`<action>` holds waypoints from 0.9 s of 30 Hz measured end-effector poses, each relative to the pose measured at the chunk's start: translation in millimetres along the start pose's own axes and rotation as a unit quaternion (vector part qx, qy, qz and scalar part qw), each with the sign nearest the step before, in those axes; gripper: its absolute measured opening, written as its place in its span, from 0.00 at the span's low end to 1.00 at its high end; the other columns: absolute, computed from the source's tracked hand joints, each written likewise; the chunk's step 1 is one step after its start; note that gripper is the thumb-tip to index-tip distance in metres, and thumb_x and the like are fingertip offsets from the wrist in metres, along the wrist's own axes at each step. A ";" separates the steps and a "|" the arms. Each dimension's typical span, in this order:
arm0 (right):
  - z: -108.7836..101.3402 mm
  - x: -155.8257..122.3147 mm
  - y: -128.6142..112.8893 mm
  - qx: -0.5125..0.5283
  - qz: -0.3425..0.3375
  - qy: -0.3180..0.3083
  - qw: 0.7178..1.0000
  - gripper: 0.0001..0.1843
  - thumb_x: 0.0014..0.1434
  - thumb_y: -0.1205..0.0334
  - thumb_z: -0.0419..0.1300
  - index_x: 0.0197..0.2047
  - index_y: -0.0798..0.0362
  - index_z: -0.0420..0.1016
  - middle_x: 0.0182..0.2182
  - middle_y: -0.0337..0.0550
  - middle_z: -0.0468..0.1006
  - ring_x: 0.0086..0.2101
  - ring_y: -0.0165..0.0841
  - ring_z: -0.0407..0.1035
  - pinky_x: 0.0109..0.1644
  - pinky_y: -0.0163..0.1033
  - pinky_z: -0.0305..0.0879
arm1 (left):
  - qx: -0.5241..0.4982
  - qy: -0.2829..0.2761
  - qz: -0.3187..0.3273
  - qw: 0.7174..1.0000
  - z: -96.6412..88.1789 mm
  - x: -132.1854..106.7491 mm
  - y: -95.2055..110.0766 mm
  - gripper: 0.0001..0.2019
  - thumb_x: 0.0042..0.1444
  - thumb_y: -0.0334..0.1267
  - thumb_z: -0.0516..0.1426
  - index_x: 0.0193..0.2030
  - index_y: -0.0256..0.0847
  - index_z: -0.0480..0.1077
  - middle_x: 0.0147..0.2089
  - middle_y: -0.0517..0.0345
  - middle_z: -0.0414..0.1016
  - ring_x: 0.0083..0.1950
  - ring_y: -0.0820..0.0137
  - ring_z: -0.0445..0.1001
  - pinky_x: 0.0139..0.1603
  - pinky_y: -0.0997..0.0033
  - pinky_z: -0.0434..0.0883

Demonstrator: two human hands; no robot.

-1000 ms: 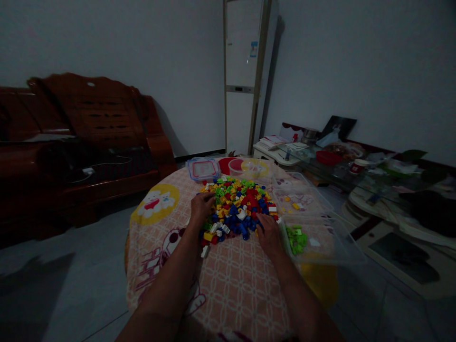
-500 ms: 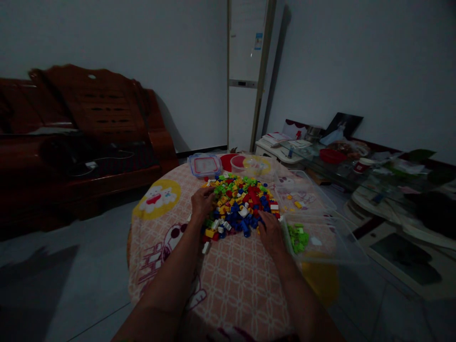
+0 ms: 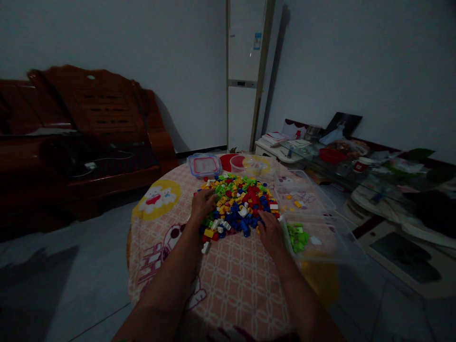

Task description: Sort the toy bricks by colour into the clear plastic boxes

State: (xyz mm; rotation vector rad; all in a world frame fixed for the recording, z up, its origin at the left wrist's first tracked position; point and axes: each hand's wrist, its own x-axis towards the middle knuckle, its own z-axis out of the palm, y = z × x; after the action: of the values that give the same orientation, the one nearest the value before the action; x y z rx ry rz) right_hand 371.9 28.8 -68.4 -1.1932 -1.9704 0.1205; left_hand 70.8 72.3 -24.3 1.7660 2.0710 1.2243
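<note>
A heap of small toy building bricks (image 3: 231,205) in red, blue, yellow, green and white lies on the round table. My left hand (image 3: 202,204) rests at the heap's left edge, its fingers loosely bent over the bricks with nothing visible held. At the lower right edge, my right hand (image 3: 270,229) touches blue bricks, thumb and fingers apart. Just right of it stands a clear plastic box (image 3: 335,259) with several green bricks (image 3: 298,236) and a white piece inside. Behind that, another clear box (image 3: 317,190) holds a few yellow bricks.
A patterned pink cloth (image 3: 242,280) covers the table. At its far side sit a lidded container (image 3: 204,166) with a blue rim and a round clear tub (image 3: 238,163). A cluttered glass side table (image 3: 313,159) stands to the right, a wooden bench (image 3: 103,114) to the left.
The left hand's fingers have shifted very slightly at the heap's edge. The right hand stays in nearly the same place, and the view has moved a little.
</note>
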 end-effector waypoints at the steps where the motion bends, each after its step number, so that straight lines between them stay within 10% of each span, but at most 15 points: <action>1: -0.3 0.0 -0.4 -0.001 0.001 -0.002 1.000 0.23 0.66 0.64 0.51 0.61 0.55 0.74 0.55 0.56 0.77 0.56 0.44 0.69 0.63 0.55 0.66 | 0.002 -0.004 0.003 1.000 0.1 0.4 0.1 0.18 0.57 0.44 0.58 0.51 0.42 0.80 0.54 0.51 0.81 0.55 0.58 0.77 0.57 0.63 0.70; 27: -0.1 0.5 -1.2 0.011 0.006 0.008 1.000 0.23 0.66 0.64 0.51 0.61 0.52 0.74 0.53 0.53 0.78 0.55 0.43 0.69 0.62 0.55 0.66 | 0.006 0.009 0.029 1.000 3.7 0.6 0.0 0.17 0.51 0.44 0.63 0.47 0.44 0.80 0.47 0.51 0.80 0.50 0.59 0.76 0.54 0.62 0.72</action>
State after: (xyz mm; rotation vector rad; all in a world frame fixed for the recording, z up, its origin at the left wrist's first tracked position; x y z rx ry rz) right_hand 371.1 28.6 -67.5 -1.1874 -1.9431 0.1384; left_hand 72.7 74.6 -26.4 1.8393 2.0542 1.2519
